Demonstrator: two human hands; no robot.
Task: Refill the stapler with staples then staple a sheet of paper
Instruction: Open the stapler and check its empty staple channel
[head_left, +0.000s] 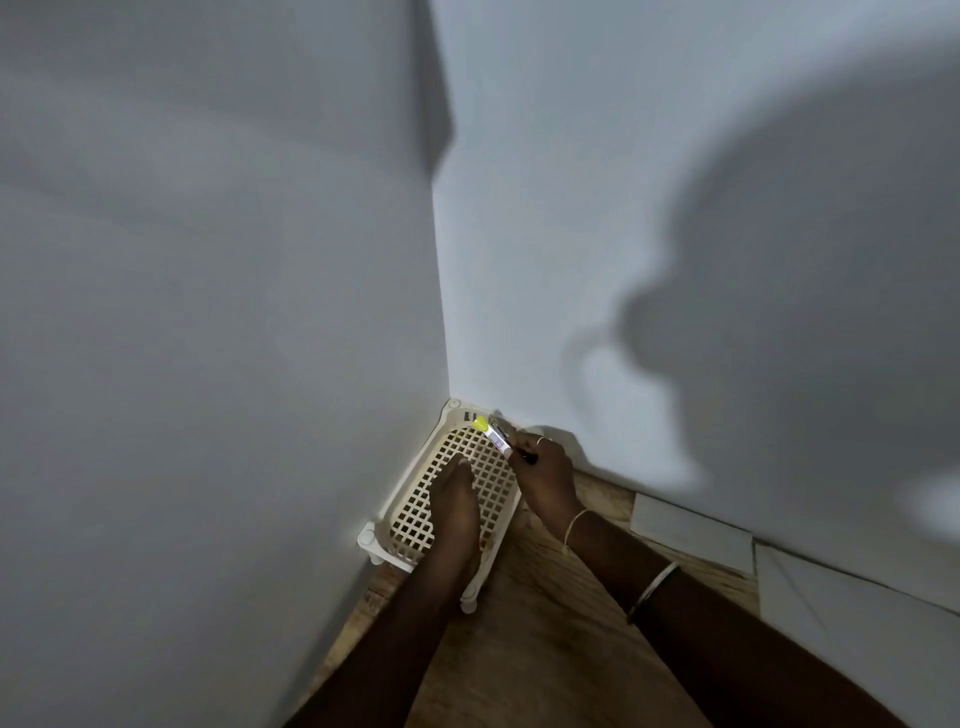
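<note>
Stapler with yellow tip pinched in my right hand at the basket's one o'clock rim, my left hand flat and open on the lattice, walls at twelve o'clock.

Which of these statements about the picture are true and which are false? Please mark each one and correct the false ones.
1. The basket stands in the corner where two walls meet. True.
2. The right hand is empty. False: it holds a small object with a yellow tip at the far end of the basket.
3. The left hand lies over the basket's grid. True.
4. The basket is dark blue. False: it is cream-white.
5. A bracelet is on the right wrist. True.
6. The floor is grey carpet. False: it looks like wood.
</note>
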